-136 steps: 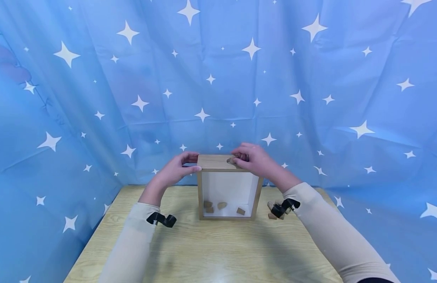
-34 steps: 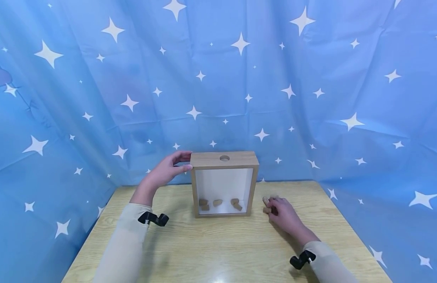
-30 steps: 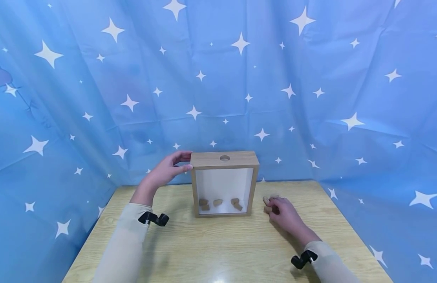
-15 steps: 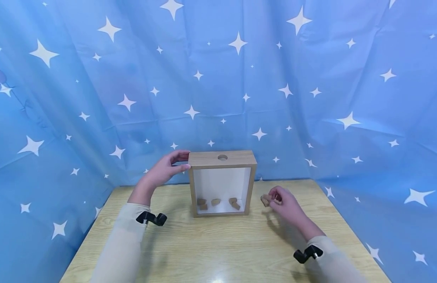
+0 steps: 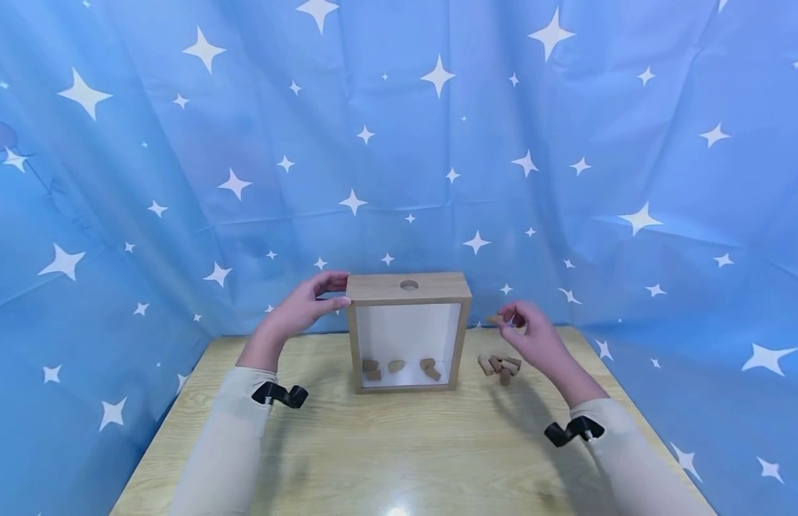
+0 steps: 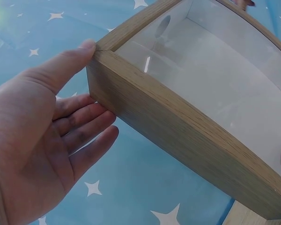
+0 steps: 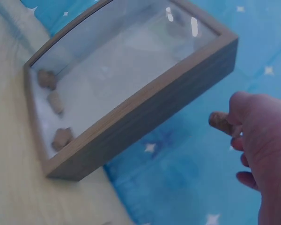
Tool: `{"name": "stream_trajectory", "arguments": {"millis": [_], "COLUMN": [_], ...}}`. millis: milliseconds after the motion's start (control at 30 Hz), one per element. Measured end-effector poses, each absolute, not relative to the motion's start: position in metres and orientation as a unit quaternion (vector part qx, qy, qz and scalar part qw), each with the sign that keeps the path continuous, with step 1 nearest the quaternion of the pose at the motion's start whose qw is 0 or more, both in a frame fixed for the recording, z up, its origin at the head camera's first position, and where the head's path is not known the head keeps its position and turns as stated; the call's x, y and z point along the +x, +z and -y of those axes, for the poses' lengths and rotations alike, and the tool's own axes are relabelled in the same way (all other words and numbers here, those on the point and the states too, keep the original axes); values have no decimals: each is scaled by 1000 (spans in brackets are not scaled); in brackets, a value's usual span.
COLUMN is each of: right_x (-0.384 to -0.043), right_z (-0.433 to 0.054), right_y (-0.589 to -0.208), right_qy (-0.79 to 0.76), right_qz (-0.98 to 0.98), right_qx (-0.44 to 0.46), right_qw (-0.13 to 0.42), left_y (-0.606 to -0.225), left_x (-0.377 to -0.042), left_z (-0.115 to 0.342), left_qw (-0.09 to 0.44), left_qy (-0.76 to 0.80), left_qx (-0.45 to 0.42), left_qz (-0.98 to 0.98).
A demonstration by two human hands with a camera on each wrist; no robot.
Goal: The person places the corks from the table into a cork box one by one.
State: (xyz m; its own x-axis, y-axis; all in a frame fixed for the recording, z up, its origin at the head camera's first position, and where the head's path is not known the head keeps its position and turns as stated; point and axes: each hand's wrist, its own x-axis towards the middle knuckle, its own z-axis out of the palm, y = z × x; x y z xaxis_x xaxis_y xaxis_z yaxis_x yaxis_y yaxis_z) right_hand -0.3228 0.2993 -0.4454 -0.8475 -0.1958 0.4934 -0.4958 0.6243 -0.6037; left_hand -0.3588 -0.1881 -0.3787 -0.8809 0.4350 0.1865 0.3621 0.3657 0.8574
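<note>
A wooden shadow box [image 5: 440, 288] with a clear front and a round hole in its top stands upright on the table. Several corks [image 5: 396, 366] lie inside along its bottom. My left hand [image 5: 298, 308] holds the box's upper left corner, thumb at the front edge and fingers at the back edge, as the left wrist view shows. To the right of the box, my right hand [image 5: 534, 335] pinches a single cork [image 7: 220, 122] between thumb and fingers, raised above the table and apart from the box.
Several loose corks [image 5: 495, 365] lie in a small heap on the wooden table [image 5: 399, 444], right of the box. Close behind hangs a blue curtain [image 5: 399, 179] with white stars.
My right hand was at the box's top hole, then came down to the loose corks. It has picked up one cork and risen with it. My left hand stays at the box corner.
</note>
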Motion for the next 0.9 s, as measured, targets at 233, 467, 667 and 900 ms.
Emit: {"name": "stream_trajectory", "arguments": {"millis": [233, 467, 667, 900], "right_x": [-335, -342, -344, -350], "right_z": [-295, -289, -276, -258], "right_y": [-414, -389, -369, -352], "right_qy": [365, 361, 360, 359], "right_qz": [840, 832, 834, 828], "right_qx": [274, 281, 275, 298], "right_qw": [293, 312, 316, 312], "left_y": [-379, -380, -379, -379], "left_x": [-360, -362, -360, -359], "left_z": [189, 189, 189, 189], "left_qw": [36, 30, 28, 28], "left_qy": [508, 505, 503, 506], "left_qx": [243, 242, 237, 240], "left_qz": [-826, -828, -831, -828]}}
